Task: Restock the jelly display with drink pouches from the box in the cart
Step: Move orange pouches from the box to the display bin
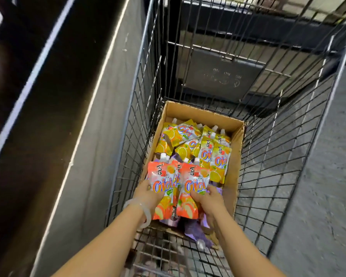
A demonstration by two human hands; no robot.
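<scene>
The likeliest slip from here, I'd say, is a pouch sliding loose as the bundles come up: the left hand (148,193) and the right hand (205,196) sit apart, each closed round the lower half of its own bunch of red-orange pouches (192,184), and those glossy packs look slick and floppy, stacked several deep, so the hidden ones at the back could squirt out and drop back into the cardboard box (233,156) or through the wire of the cart (268,156). The spouts point away from the person, so the heavy end hangs beyond the grip and may make the bunch fold over. A cap could also snag the box flap or the cart's mesh on the way out, since the box sits snug against the left side of the basket. The bracelet (143,210) on the left wrist rides close to the near box edge and might catch there. As for the goods: the drink pouches are flat-bottomed spouted packs with white screw caps, bright fruit pictures and a big curly logo; the ones being held are red-orange, while a jumble of yellow pouches (188,140) lies tilted every which way in the far half of the box, and purple pouches (194,230) show beneath at the near end. The display itself is not in view.
</scene>
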